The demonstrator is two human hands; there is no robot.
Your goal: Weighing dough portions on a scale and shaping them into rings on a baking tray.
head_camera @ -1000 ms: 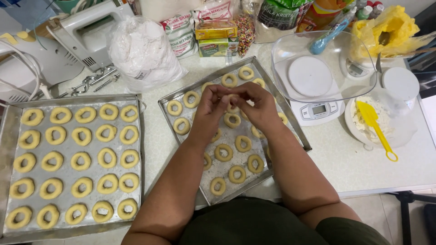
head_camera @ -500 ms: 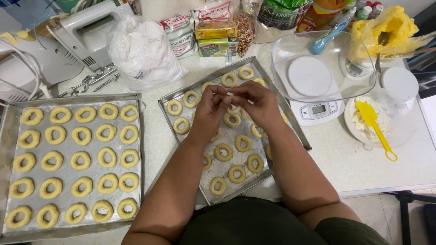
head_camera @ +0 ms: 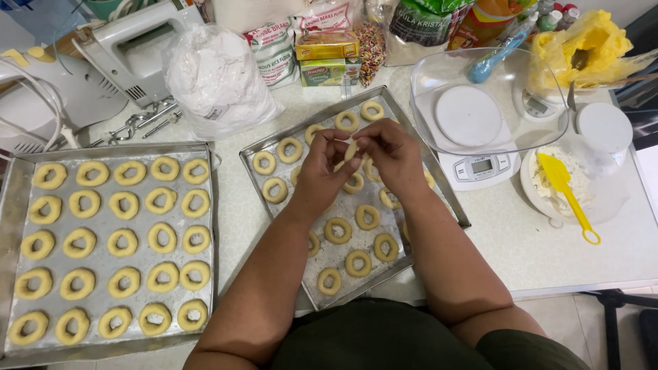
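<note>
**Both hands lift a small piece of dough above the middle tray**

The fingertips of the left hand (head_camera: 321,166) and right hand (head_camera: 391,154) meet over a pale piece of dough (head_camera: 351,150), pinching it from both sides; only a sliver shows between them, so I cannot tell its shape. Compared with a second ago, the hands sit slightly higher and nearer the far end of the tray, and the thumbs have drawn closer, so the pinch looks tighter. I judge that the piece is being shaped in the air and is not yet laid down.

Directly under the fingers lies the half-filled baking tray (head_camera: 452,205), set at an angle, with dough rings (head_camera: 338,231) scattered on it. Some rings lie beyond the fingertips toward the far corner, more lie on the wrist side, and a few are hidden under the forearms. The ring count that shows appears the same as before.

Well to the left of the left hand sits the full tray (head_camera: 212,226), its rings in neat rows. Beyond the fingertips is a bag of white flour (head_camera: 216,82). To the right of the right hand stand a kitchen scale (head_camera: 476,164) under a clear bowl (head_camera: 548,130), and farther right a yellow spatula (head_camera: 569,192) rests in a dish.
</note>
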